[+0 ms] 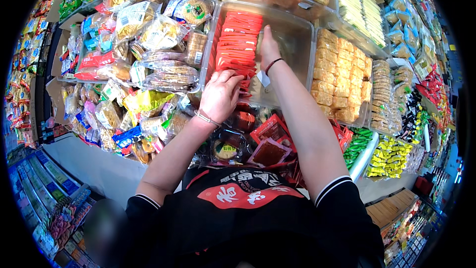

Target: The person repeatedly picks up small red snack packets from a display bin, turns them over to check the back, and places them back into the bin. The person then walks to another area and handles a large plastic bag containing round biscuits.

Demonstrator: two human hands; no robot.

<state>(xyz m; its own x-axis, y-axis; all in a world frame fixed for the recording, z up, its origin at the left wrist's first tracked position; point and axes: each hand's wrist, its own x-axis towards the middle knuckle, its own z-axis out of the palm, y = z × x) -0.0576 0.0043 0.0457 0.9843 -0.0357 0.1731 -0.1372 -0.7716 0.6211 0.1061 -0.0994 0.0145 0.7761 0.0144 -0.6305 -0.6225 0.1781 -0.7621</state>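
A clear plastic bin (297, 29) lies before me with a row of red flat snack packets (240, 35) standing on edge along its left side. My left hand (222, 91) rests with curled fingers on the near end of the row; whether it grips a packet cannot be told. On the row's right side, my right hand (270, 44) is held upright and flat, its palm facing the packets, with nothing seen in it. A small white tag (263, 79) is below that hand, at the bin's near part.
Mixed wrapped snacks (156, 37) fill a container at the left. Bins of wrapped golden pastries (338, 70) and pale yellow packets (362, 11) stand at the right. Loose red packets (271, 130) and a wrapped round cake (225, 149) lie nearer to me, under my arms.
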